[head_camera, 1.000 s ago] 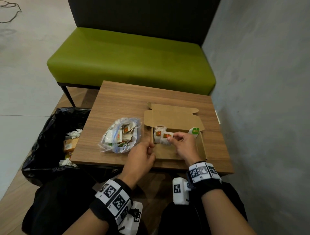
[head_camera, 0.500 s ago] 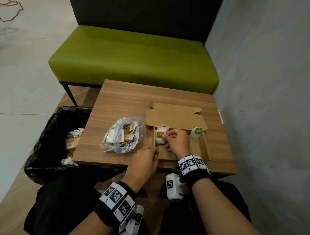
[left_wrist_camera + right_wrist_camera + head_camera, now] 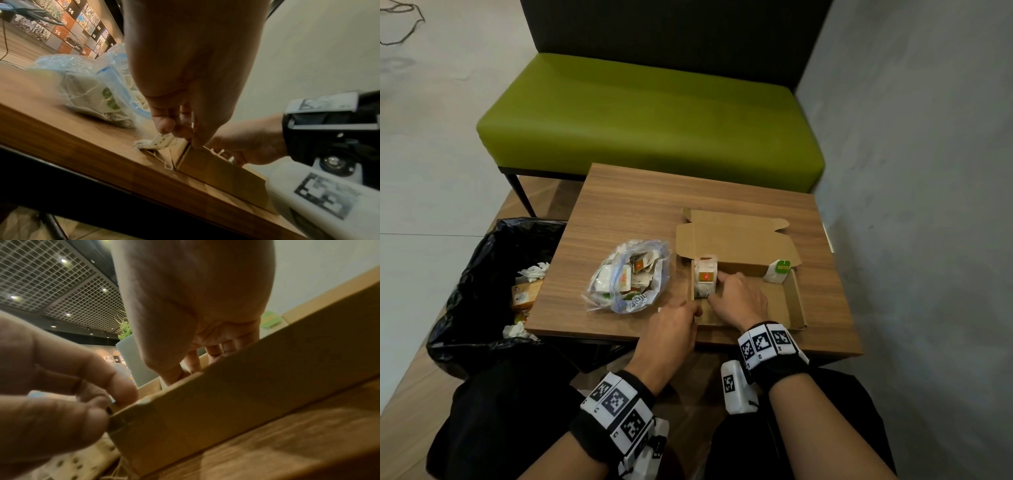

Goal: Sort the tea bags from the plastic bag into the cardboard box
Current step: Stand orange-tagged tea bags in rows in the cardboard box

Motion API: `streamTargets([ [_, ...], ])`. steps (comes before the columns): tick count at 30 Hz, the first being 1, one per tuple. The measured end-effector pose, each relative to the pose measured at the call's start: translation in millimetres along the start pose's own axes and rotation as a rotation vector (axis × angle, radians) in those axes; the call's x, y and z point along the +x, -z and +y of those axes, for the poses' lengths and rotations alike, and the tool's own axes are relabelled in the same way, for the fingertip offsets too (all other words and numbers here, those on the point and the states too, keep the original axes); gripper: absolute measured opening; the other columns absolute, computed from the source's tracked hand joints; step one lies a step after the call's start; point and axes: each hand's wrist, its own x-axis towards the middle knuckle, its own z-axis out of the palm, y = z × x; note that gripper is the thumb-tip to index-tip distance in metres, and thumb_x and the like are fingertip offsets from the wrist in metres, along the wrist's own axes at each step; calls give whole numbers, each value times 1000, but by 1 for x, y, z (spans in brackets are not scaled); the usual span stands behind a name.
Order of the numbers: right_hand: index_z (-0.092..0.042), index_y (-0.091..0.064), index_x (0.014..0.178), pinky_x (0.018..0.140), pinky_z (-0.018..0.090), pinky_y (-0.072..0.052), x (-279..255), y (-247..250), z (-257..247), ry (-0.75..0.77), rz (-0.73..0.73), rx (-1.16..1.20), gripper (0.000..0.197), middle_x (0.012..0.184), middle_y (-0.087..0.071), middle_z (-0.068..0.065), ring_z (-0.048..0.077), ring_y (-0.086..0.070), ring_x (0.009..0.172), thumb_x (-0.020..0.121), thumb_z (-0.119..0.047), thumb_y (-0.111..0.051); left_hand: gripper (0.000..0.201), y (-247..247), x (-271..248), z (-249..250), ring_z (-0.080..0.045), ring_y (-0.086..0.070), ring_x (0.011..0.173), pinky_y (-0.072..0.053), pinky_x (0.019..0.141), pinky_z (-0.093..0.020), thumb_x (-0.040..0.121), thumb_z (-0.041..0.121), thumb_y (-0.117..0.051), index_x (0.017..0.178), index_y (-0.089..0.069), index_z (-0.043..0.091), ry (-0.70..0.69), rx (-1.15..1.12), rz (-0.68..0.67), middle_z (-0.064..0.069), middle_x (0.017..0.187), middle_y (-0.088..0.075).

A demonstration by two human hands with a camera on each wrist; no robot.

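An open cardboard box point(image 3: 784, 305) lies on the wooden table point(image 3: 654, 205), lid flap up at the back. Orange-tagged tea bags point(image 3: 704, 275) are stacked in its left end, and a green-tagged tea bag point(image 3: 779, 270) leans in the back right corner. My right hand point(image 3: 717, 286) is inside the box, fingers stretched against the stack. My left hand point(image 3: 180, 131) pinches a speckled white tea bag point(image 3: 156, 143) on the table at the box's near left corner point(image 3: 185, 151). The clear plastic bag point(image 3: 630, 277) of tea bags lies left of the box.
A black-lined bin point(image 3: 482, 274) with rubbish stands left of the table. A green bench point(image 3: 654, 120) sits behind it and a grey wall point(image 3: 928, 205) runs along the right. Bare tabletop shows at the back.
My right hand carried an orange-tagged tea bag left and down onto the stack in the box. My left hand stayed at the box's near left corner.
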Motion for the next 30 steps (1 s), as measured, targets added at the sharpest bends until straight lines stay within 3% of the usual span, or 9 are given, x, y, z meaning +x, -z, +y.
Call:
streamTargets([
  [4, -26, -62, 127, 80, 33, -43, 1, -1, 2, -80, 33, 35, 39, 123, -58, 7, 28, -60, 109, 93, -44, -60, 28, 1, 0, -1, -13, -62, 101, -55, 87, -34, 96, 17, -55, 123, -61, 24, 4, -9, -16, 4, 116, -63],
  [10, -30, -69, 118, 80, 34, -48, -3, -7, -2, -45, 6, 88, 30, 121, -62, 5, 29, -61, 108, 92, -40, -59, 28, 3, 0, 1, -14, -63, 100, -55, 86, -35, 97, 15, -54, 123, -61, 23, 1, 4, -29, 2, 116, -63],
  [14, -28, -68, 121, 77, 32, -43, -5, -8, -2, -60, 25, 103, 32, 124, -59, 5, 27, -60, 111, 94, -42, -59, 30, 5, -1, 0, -15, -62, 102, -55, 87, -36, 96, 13, -54, 124, -61, 22, -8, 11, -34, 2, 117, -63],
  [18, -30, -70, 117, 78, 33, -48, -5, -11, -3, -66, 24, 161, 30, 119, -65, 4, 26, -62, 107, 92, -43, -61, 29, 5, -1, 1, -15, -62, 102, -54, 88, -35, 96, 13, -54, 124, -61, 21, -14, 3, -34, 2, 118, -63],
  [22, -28, -71, 115, 73, 29, -42, -5, -12, -5, -66, 41, 190, 29, 114, -67, 3, 26, -63, 104, 92, -42, -62, 29, 6, -1, 1, -16, -62, 103, -54, 88, -35, 97, 13, -53, 124, -61, 21, -13, 11, -26, 2, 118, -63],
  [26, -18, -69, 99, 72, 31, -44, -3, -14, -4, -187, 121, 200, 20, 103, -66, 5, 26, -62, 97, 91, -36, -63, 32, 6, -1, 0, -15, -62, 104, -54, 89, -35, 97, 14, -53, 127, -60, 22, -10, 3, -31, 2, 120, -63],
  [30, -23, -72, 87, 68, 29, -42, -1, -17, -5, -227, 135, 218, 17, 91, -67, -1, 22, -61, 87, 87, -39, -67, 32, 5, -1, -1, -15, -62, 105, -53, 90, -34, 97, 14, -53, 127, -60, 22, -18, 5, -25, 2, 121, -62],
])
